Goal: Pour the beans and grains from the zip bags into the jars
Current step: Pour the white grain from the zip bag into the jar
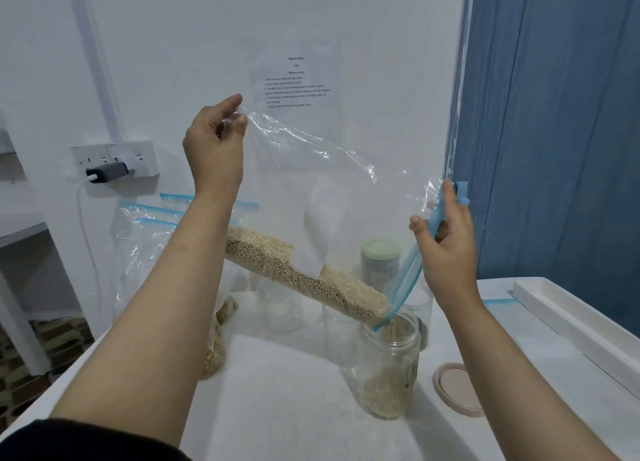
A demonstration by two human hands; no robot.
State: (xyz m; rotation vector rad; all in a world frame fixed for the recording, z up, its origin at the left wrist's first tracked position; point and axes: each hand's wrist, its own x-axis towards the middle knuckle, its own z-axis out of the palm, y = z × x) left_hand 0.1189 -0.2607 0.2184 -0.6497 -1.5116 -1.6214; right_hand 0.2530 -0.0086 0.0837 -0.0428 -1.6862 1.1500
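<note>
A clear plastic zip bag (pixel 332 197) of pale grains (pixel 304 273) hangs tilted, its blue zip corner inside the open glass jar (pixel 388 367) (partly filled) on the white tabletop (pixel 294 391). The left hand (pixel 214 142) pinches the bag's raised bottom corner; the right hand (pixel 446 246) pinches the zip strip.

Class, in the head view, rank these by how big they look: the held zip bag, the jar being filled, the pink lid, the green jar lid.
1. Zip bag
2. Jar
3. Pink lid
4. Green lid, though it sits farther back, so unsure against the pink one.
</note>
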